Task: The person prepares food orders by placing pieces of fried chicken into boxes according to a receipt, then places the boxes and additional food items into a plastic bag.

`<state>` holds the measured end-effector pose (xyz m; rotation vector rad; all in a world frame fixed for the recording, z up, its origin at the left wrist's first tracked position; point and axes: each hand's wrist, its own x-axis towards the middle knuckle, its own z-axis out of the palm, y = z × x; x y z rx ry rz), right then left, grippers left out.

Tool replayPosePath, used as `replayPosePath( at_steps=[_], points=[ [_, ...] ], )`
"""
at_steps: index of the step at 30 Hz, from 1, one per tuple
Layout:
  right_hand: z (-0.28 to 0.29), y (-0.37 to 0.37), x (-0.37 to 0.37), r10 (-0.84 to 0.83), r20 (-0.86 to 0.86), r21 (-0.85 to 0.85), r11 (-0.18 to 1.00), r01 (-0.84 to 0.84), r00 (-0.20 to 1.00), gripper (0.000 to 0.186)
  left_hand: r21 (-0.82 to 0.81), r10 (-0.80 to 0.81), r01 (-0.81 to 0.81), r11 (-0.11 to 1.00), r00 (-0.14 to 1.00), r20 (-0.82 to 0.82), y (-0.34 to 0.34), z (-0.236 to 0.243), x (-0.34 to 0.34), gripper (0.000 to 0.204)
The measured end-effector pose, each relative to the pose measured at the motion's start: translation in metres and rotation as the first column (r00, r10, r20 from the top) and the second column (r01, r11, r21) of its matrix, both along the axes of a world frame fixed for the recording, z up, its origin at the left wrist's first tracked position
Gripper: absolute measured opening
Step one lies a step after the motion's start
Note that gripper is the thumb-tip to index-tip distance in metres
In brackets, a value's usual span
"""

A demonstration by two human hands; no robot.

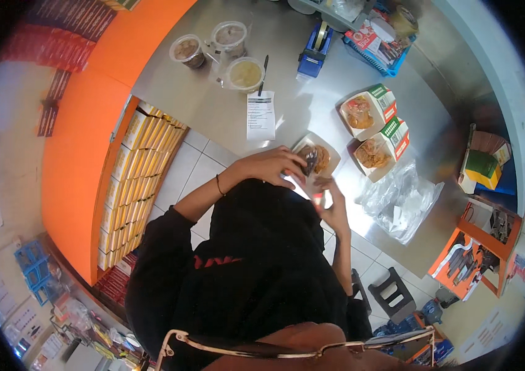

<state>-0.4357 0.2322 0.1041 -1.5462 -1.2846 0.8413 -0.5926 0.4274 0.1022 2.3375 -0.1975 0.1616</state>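
An opened white paper food box (pixel 333 162) with browned, fried-looking food (pixel 321 157) in it stands at the counter's near edge, close to my body. My left hand (pixel 276 166) reaches over its near left side, fingers bent at the rim. At the near right corner, my right hand (pixel 335 209) has thumb and fingers closed on the box's lid flap, where a bit of red shows. A small dark piece (pixel 310 164) lies over the food beside my left fingertips; its kind is unclear. Both palms are partly hidden.
Two similar filled food boxes (pixel 370 131) stand to the right, with crumpled clear plastic bags (pixel 401 201) nearer me. Several lidded cups (pixel 229 37), a paper slip (pixel 260 116) and a pen (pixel 264 74) lie at the left. A blue tape dispenser (pixel 314 52) and blue basket (pixel 377 52) are behind.
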Motion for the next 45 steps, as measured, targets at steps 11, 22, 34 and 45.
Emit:
replayPosePath(
  at_steps=[11, 22, 34, 45],
  points=[
    [-0.073, 0.061, 0.012, -0.533, -0.735, -0.206, 0.765, 0.61, 0.419, 0.031, -0.574, 0.563, -0.73, 0.372, 0.669, -0.485, 0.013, -0.065, 0.053, 0.047],
    [-0.059, 0.044, 0.0, -0.418, -0.831, -0.25, 0.87, 0.425, 0.368, 0.047, -0.422, 0.343, -0.538, 0.73, 0.822, -0.455, 0.036, -0.041, 0.047, 0.055],
    [-0.054, 0.04, -0.011, -0.528, -0.769, -0.348, 0.819, 0.456, 0.361, 0.043, -0.712, 0.141, -0.588, 0.384, 0.799, -0.584, 0.027, -0.06, 0.037, 0.054],
    [-0.057, 0.038, -0.011, -0.601, -0.709, -0.414, 0.778, 0.472, 0.369, 0.046, -0.472, 0.316, -0.693, 0.544, 0.691, -0.65, 0.03, -0.063, 0.036, 0.049]
  ],
)
